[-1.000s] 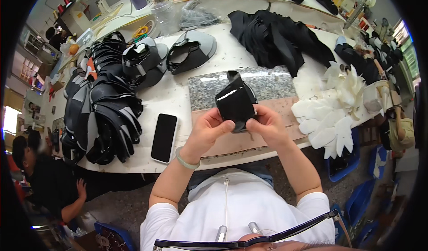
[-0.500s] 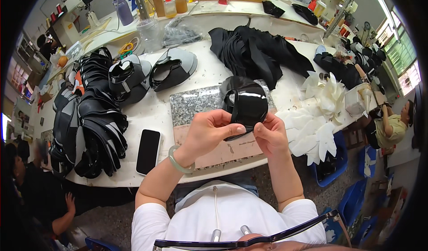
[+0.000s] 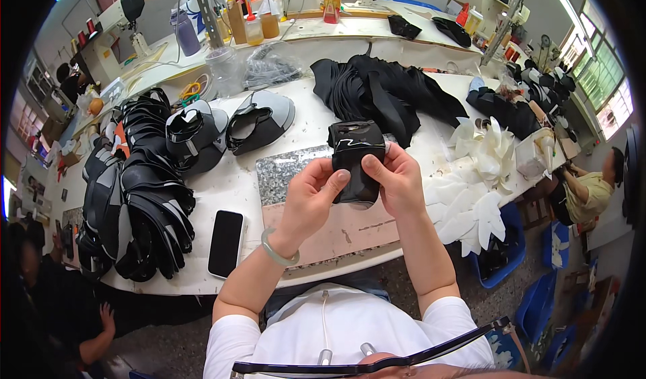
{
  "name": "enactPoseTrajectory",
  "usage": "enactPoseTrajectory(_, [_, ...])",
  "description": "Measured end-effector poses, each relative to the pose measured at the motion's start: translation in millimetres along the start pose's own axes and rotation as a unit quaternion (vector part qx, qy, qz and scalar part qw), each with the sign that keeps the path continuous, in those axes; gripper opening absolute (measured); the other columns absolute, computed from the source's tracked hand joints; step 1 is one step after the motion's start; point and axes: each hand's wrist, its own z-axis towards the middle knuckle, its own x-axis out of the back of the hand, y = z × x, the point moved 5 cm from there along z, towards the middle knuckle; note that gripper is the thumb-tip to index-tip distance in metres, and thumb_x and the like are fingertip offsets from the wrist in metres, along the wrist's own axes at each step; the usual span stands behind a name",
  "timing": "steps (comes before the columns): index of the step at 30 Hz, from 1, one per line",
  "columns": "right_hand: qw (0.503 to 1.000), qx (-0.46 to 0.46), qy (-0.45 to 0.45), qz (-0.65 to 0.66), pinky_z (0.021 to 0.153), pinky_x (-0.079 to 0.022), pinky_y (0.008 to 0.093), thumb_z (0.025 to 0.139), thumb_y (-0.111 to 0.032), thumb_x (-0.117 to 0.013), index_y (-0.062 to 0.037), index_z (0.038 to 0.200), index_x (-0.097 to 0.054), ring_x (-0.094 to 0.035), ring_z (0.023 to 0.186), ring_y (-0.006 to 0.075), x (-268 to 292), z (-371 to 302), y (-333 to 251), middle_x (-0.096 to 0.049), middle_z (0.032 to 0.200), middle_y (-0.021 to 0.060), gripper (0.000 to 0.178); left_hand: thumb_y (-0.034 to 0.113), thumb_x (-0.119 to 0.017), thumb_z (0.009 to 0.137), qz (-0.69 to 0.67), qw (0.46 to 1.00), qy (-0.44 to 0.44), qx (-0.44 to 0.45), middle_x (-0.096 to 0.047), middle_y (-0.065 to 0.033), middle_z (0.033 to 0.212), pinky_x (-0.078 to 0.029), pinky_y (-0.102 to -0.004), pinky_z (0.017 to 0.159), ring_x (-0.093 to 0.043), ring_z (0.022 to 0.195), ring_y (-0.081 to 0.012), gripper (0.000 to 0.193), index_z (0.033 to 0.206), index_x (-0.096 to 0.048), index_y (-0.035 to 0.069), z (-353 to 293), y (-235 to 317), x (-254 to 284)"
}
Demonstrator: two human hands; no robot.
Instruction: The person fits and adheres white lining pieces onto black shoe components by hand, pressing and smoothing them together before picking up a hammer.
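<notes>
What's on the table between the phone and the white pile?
In the head view, between the phone and the white pile lies a grey stone slab with a pinkish board on its near part.

Your left hand and right hand cover the lower sides of the black shoe piece, so its bottom edge is hidden from you; the pink board on the worktop runs under your wrists, and the far bottles are too small to tell apart
</notes>
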Motion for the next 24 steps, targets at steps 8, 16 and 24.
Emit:
enactPoseTrajectory(8, [0.997, 0.06, 0.037, -0.018, 0.076, -0.05, 0.0204, 0.086, -0.011, -0.07, 0.0013, 0.104, -0.058, -0.061, 0.086, 0.0075, -10.8, -2.8, -7.7, -0.066, 0.097, 0.0061, 0.025, 0.019, -0.063, 0.092, 0.25, 0.955, 0.101, -0.123, -0.065, -0.0052, 0.072, -0.046, -0.0217, 0.056, -0.056, 0.06, -0.0067, 0.022, 0.099, -0.06, -0.002, 1.5, 8.1, 4.5])
enactPoseTrajectory(16, [0.986, -0.008, -0.025, 0.162, 0.085, -0.05, 0.0307, 0.09, -0.013, -0.064, 0.0012, 0.11, -0.057, -0.065, 0.093, 0.0168, 1.3, -5.5, -5.2, -0.066, 0.104, 0.0105, 0.026, 0.004, -0.069, 0.083, 0.399, 0.862, -0.056, -0.307, -0.061, -0.0065, 0.068, -0.042, -0.026, 0.05, -0.052, 0.051, -0.0158, 0.012, 0.089, -0.061, -0.003, -15.4, 31.0, -5.9])
enactPoseTrajectory(24, [0.965, 0.015, -0.14, 0.223, 0.099, -0.043, 0.0356, 0.085, 0.001, -0.066, 0.0021, 0.123, -0.052, -0.057, 0.113, 0.0207, 3.5, -36.8, 29.8, -0.061, 0.12, 0.0132, 0.041, 0.006, -0.075, 0.075, 0.332, 0.909, -0.093, -0.232, -0.062, -0.0131, 0.084, -0.046, -0.0408, 0.085, -0.058, 0.084, -0.029, 0.021, 0.09, -0.061, -0.001, -19.8, 25.6, 7.3])
